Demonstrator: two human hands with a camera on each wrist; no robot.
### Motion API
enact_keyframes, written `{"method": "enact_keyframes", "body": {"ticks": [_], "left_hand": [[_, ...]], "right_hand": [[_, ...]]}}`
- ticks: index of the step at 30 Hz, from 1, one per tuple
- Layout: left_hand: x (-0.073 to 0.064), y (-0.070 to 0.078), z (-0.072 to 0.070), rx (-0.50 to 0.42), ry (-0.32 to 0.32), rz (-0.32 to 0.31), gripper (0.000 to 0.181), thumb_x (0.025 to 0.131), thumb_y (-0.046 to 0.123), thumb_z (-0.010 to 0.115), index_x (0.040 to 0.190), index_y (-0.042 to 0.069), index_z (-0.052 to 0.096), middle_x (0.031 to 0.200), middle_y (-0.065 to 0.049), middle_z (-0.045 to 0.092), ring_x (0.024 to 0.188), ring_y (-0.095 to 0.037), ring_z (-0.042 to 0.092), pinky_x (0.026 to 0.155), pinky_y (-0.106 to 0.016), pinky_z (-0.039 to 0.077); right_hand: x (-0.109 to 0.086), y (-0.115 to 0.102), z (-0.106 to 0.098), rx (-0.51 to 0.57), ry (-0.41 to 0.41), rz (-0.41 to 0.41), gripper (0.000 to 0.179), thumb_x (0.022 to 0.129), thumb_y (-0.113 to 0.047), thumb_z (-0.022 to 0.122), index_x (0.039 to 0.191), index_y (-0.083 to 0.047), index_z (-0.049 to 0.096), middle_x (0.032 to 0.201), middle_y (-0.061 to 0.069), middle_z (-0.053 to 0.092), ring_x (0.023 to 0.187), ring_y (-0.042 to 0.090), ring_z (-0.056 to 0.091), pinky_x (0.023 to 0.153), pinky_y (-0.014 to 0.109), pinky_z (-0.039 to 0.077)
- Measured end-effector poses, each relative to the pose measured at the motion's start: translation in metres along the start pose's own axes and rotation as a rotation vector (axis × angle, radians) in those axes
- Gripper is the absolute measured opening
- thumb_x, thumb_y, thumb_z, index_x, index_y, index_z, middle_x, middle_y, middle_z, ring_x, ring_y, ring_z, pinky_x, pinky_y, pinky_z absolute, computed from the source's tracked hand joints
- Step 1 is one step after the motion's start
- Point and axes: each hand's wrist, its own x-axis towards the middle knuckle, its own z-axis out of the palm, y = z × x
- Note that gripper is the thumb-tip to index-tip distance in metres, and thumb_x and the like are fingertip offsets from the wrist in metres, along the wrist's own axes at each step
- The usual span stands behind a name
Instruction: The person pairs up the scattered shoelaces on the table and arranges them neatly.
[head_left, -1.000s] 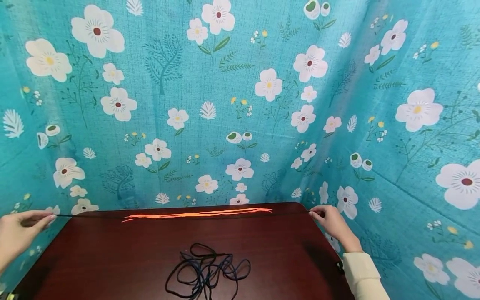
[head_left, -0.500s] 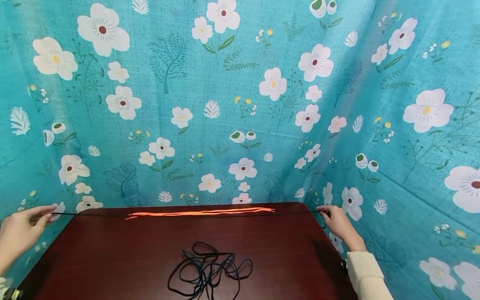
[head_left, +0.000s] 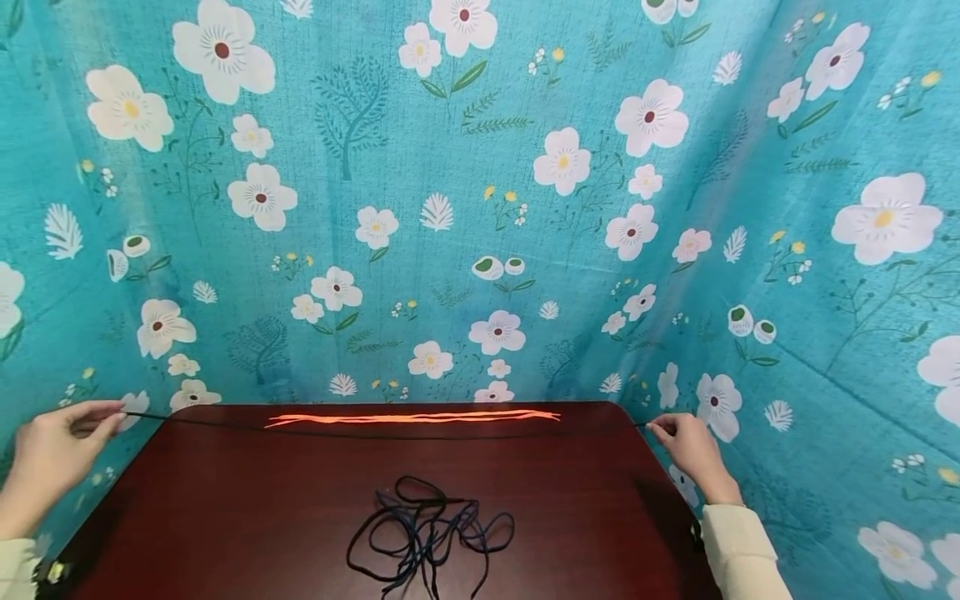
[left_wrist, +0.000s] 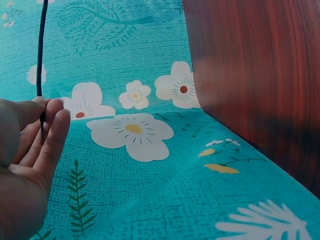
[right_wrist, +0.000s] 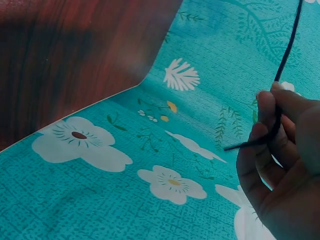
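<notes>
A thin black cord (head_left: 405, 437) stretches across the table in the head view, sagging slightly in the middle. My left hand (head_left: 63, 450) pinches its left end between thumb and fingers, out past the table's left edge. Toward the other end, my right hand (head_left: 693, 450) pinches the cord beyond the right edge. The right wrist view shows a short loose tip (right_wrist: 242, 146) of cord bending out below that pinch. Orange cords (head_left: 412, 418) lie lengthwise along the table's back edge, just behind the black one. A tangled pile of dark cord (head_left: 431, 537) lies at the front middle.
The dark red-brown table (head_left: 247, 500) has rounded back corners. A teal curtain (head_left: 420, 283) printed with white flowers hangs close behind it and along the sides.
The black cord's left part has risen and come forward of the orange cords, and it sags more than before. The head view has shifted slightly; both hands keep their pinch.
</notes>
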Motion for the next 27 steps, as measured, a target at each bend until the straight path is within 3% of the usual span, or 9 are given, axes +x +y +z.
{"method": "enact_keyframes", "body": {"ticks": [7,11,15,20,27], "left_hand": [[-0.002,0.002,-0.003,-0.008,0.058,-0.04,0.028,0.097,0.008,0.069,0.106,-0.018,0.067,0.092,-0.038,0.068,0.06,0.029,0.033,0.045,-0.01,0.038],[-0.001,0.003,-0.003,0.021,0.084,-0.034,0.028,0.097,0.011,0.069,0.104,-0.015,0.07,0.089,-0.035,0.07,0.059,0.028,0.032,0.045,-0.011,0.036],[-0.001,0.002,0.0,-0.002,0.091,0.033,0.019,0.095,0.004,0.068,0.104,-0.013,0.071,0.088,-0.033,0.071,0.062,0.029,0.035,0.048,-0.011,0.036],[-0.006,0.0,0.0,-0.06,0.091,0.071,0.016,0.092,-0.005,0.065,0.106,-0.011,0.072,0.088,-0.032,0.071,0.068,0.03,0.038,0.051,-0.011,0.037],[-0.013,0.002,-0.003,0.0,0.039,-0.01,0.02,0.096,-0.002,0.063,0.111,-0.013,0.069,0.101,-0.038,0.068,0.068,0.029,0.033,0.045,-0.019,0.038]], "right_hand": [[-0.001,0.007,0.002,-0.015,-0.015,-0.03,0.025,0.101,-0.003,0.056,0.12,0.007,0.069,0.102,0.023,0.071,0.06,0.018,0.052,0.048,0.032,0.041],[-0.001,0.007,0.001,-0.019,0.001,-0.028,0.021,0.099,-0.004,0.062,0.114,0.006,0.072,0.104,0.024,0.072,0.071,0.023,0.062,0.056,0.037,0.051],[0.002,0.007,-0.002,-0.034,0.019,-0.002,0.016,0.097,-0.009,0.069,0.103,0.003,0.077,0.09,0.016,0.075,0.074,0.023,0.066,0.06,0.039,0.055],[0.01,0.005,-0.003,-0.032,-0.024,0.021,0.019,0.099,-0.015,0.067,0.099,0.0,0.078,0.072,0.006,0.067,0.061,0.019,0.056,0.051,0.034,0.044],[0.012,0.006,0.005,-0.002,-0.079,-0.028,0.022,0.1,-0.001,0.055,0.112,0.009,0.071,0.1,0.023,0.073,0.073,0.021,0.061,0.058,0.036,0.047]]}}
